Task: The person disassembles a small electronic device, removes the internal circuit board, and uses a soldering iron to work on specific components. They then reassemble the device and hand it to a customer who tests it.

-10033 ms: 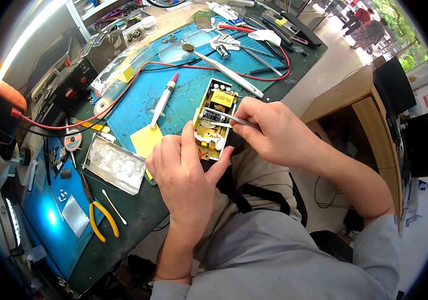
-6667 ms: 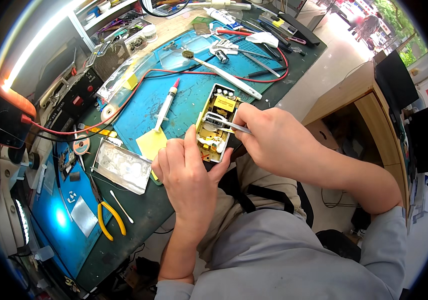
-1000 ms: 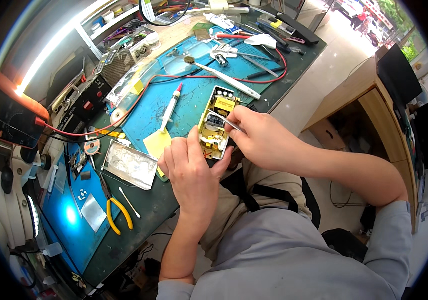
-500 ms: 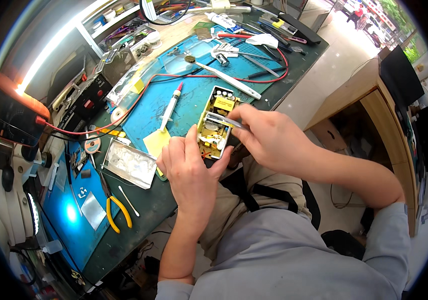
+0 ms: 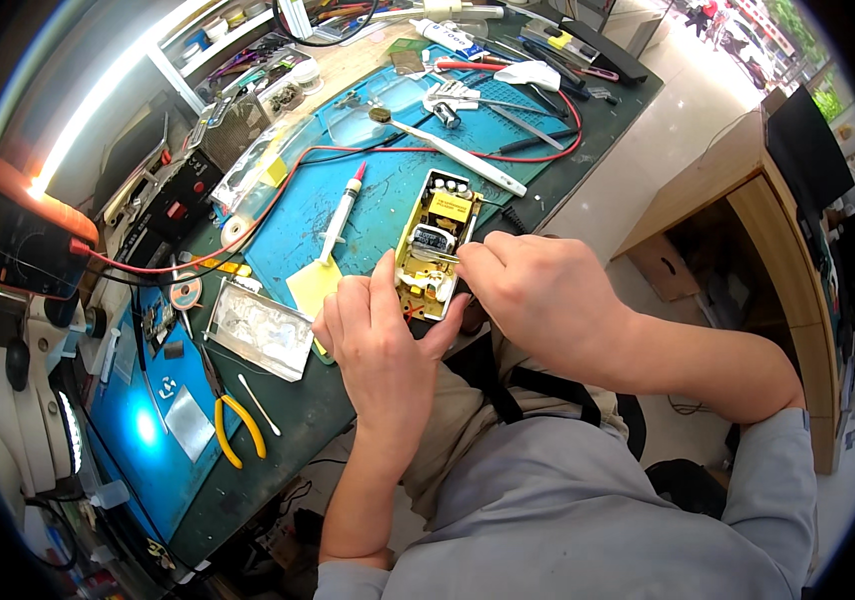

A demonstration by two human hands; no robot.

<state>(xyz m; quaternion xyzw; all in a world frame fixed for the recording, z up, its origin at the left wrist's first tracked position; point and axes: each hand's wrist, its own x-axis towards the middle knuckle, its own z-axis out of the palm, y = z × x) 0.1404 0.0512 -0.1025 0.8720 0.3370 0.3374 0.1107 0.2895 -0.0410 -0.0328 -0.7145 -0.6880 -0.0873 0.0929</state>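
An open power adapter (image 5: 412,285) with a bare circuit board inside its pale casing sits at the bench's near edge. My left hand (image 5: 380,335) is closed on its lower left side, fingers along one wall and thumb at the lower end. My right hand (image 5: 538,290) pinches thin metal tweezers (image 5: 443,257), whose tips reach into the casing; the grip hides most of them. Just above the tweezers lies a dark, round-bodied capacitor (image 5: 433,238). A yellow transformer (image 5: 450,206) fills the upper part of the board.
Left of the adapter lie a syringe (image 5: 344,215), a yellow sticky note (image 5: 314,285), a metal cover (image 5: 260,328), yellow-handled pliers (image 5: 231,425) and a cotton swab (image 5: 259,404). Beyond it, a white brush (image 5: 463,160) and red and black test leads (image 5: 293,195) cross the blue mat (image 5: 293,235).
My right hand has shifted slightly down, and the tweezers now lie lower across the casing. The dark capacitor shows more plainly. My left hand keeps its grip.
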